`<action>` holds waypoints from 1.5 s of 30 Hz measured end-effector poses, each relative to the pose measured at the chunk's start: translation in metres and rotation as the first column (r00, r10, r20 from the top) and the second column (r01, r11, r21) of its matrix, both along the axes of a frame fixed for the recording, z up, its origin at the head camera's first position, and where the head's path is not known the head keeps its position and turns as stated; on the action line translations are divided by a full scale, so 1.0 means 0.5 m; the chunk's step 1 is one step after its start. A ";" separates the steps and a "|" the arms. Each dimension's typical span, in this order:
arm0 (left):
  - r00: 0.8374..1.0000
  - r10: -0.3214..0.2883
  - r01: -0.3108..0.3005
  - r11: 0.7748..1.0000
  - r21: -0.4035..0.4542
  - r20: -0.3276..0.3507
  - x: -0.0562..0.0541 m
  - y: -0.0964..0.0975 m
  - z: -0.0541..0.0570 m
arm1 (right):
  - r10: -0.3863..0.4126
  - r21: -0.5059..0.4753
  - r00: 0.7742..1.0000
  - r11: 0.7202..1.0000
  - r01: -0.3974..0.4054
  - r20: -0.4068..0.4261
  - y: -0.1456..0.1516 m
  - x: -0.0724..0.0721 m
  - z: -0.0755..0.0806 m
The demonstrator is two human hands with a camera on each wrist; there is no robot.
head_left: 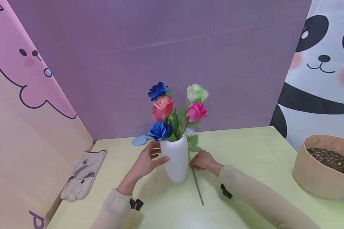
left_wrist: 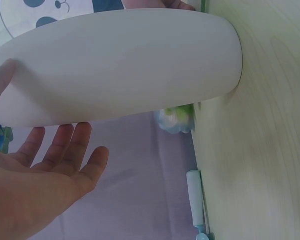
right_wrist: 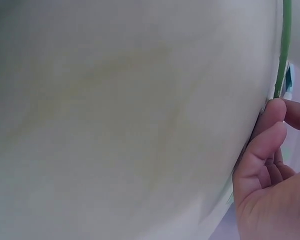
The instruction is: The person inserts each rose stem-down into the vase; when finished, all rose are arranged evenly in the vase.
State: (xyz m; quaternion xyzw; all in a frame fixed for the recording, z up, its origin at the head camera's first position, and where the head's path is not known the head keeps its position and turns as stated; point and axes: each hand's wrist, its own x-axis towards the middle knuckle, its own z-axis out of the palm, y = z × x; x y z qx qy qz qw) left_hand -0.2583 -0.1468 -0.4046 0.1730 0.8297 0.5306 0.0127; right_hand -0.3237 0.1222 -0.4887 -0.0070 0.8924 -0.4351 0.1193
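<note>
A white vase (head_left: pixel 176 162) stands upright on the table, filled with artificial roses: two blue, one coral (head_left: pixel 162 108), one magenta (head_left: pixel 197 112) and one pale green-white (head_left: pixel 197 93). My left hand (head_left: pixel 149 160) holds the vase's left side near the top, thumb on the front, fingers along the side. Right of the vase, my right hand (head_left: pixel 204 160) pinches the green stem (right_wrist: pixel 284 47) of another artificial flower between thumb and fingers. This flower lies along the table, its leaves (head_left: pixel 193 142) beyond the hand. Its whitish bloom (left_wrist: pixel 174 119) is partly hidden behind the vase in the head view.
A pair of work gloves (head_left: pixel 84 175) lies at the table's left edge. Behind the vase, near the back edge, is a small blue trowel (head_left: pixel 139 140). A tan fabric pot (head_left: pixel 318 171) with dark soil stands at the right. A purple backdrop (head_left: pixel 160 47) rises behind the table.
</note>
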 end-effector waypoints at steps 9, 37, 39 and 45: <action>1.000 0.000 0.000 1.000 0.012 0.005 0.002 -0.001 0.000 | -0.013 -0.092 0.999 0.996 0.016 0.031 0.007 -0.003 -0.001; 1.000 -0.003 0.003 1.000 0.006 0.012 0.001 0.000 0.001 | 0.022 -0.301 0.998 0.954 -0.004 0.057 0.057 0.014 0.066; 1.000 -0.002 0.002 1.000 0.005 0.014 0.001 0.000 0.001 | 0.024 -0.319 0.999 0.948 -0.008 0.046 0.060 0.019 0.074; 1.000 -0.001 0.001 1.000 0.001 0.018 -0.001 0.000 0.000 | 0.012 -0.352 0.999 0.936 0.000 0.031 0.071 0.024 0.093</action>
